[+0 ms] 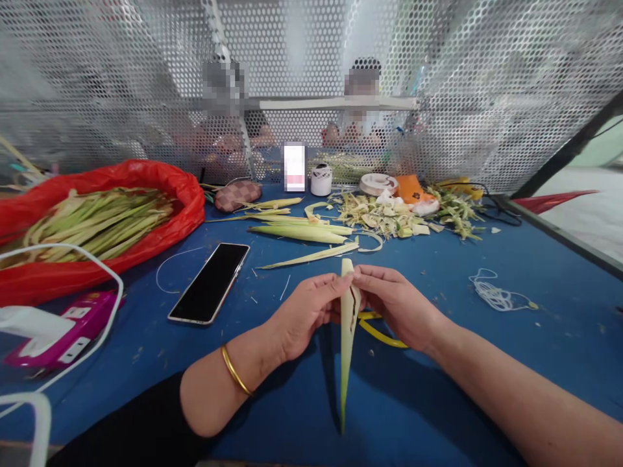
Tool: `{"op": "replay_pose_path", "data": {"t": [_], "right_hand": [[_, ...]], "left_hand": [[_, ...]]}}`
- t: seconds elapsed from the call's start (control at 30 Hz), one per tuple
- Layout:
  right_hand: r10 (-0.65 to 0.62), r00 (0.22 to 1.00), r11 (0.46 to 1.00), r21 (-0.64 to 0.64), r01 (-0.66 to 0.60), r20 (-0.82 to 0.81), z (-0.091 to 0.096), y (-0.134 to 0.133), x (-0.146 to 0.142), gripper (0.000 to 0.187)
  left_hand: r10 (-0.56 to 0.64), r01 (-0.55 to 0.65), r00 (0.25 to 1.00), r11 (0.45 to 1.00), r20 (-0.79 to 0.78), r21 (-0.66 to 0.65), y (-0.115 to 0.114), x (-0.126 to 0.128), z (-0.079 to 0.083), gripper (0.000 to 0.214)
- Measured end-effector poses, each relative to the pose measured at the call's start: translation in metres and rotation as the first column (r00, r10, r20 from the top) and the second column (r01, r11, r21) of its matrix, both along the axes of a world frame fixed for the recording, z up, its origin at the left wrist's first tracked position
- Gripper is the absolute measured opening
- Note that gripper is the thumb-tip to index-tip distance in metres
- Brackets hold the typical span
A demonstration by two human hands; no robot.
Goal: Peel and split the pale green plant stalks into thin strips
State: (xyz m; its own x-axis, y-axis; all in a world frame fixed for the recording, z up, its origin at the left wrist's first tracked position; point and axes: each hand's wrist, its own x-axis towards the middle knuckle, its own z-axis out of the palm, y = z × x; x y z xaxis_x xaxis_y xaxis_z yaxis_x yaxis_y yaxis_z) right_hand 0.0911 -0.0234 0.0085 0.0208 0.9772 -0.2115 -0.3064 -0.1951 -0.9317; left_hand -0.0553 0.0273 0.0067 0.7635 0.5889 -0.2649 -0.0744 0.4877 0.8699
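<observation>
Between my two hands a long, pale green husk leaf [346, 337] is held upright, its narrow tip pointing down towards the table. A dark brown, ragged streak runs along its upper right side. My left hand [311, 301] pinches the leaf near the top from the left, with a gold bangle on that wrist. On the other side, the thumb and fingers of my right hand [389, 295] close on the same upper part. Yellow loops [384, 336], like scissor handles, lie on the table partly under my right hand. More husk leaves [302, 232] lie beyond my hands.
A red plastic bag [187, 217] full of leaves stands left, near a phone [211, 283] and a purple power strip [80, 331] with white cables. Trimmings [379, 217] are heaped at the back. White string [494, 292] lies right. Behind perforated metal mesh [302, 52], two people sit.
</observation>
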Motion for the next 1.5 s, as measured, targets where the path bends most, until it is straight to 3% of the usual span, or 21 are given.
{"op": "replay_pose_path", "data": {"t": [0.17, 0.37, 0.63, 0.8, 1.17, 1.33, 1.5], "right_hand": [[0.08, 0.996, 0.997, -0.014, -0.08, 0.039, -0.0018, -0.0013, 0.0003, 0.03], [0.132, 0.988, 0.991, 0.02, -0.131, -0.073, -0.0006, -0.0009, 0.0005, 0.024], [0.034, 0.996, 0.999, 0.006, -0.034, -0.082, -0.0017, 0.0001, 0.0012, 0.03], [0.023, 0.995, 1.0, 0.008, -0.022, -0.092, -0.0026, -0.0006, 0.0012, 0.027], [0.047, 0.966, 0.999, 0.017, -0.044, -0.252, -0.0065, 0.0026, 0.0002, 0.021], [0.031, 0.986, 0.999, 0.031, -0.026, -0.162, -0.0056, 0.0009, 0.0, 0.022], [0.081, 0.994, 0.996, -0.029, -0.08, 0.067, -0.0031, -0.0048, -0.0072, 0.029]], "left_hand": [[0.07, -0.07, 0.998, 0.996, 0.008, 0.052, 0.0003, 0.0011, -0.0015, 0.028], [0.06, -0.058, 0.995, 0.998, 0.073, -0.028, 0.0015, 0.0013, -0.0033, 0.024], [0.0, 0.0, 1.0, 1.0, 0.011, 0.012, 0.0, 0.0005, -0.0006, 0.025], [0.022, -0.022, 1.0, 1.0, 0.014, 0.022, -0.0003, 0.0006, -0.0009, 0.026], [0.08, -0.076, 0.996, 0.991, 0.032, -0.108, 0.0024, 0.0017, -0.0035, 0.025], [0.24, -0.239, 0.971, 0.97, 0.02, -0.041, 0.0039, 0.0032, -0.0044, 0.026], [0.354, -0.355, 0.935, 0.934, 0.035, 0.043, 0.0057, 0.0027, -0.0043, 0.028]]}}
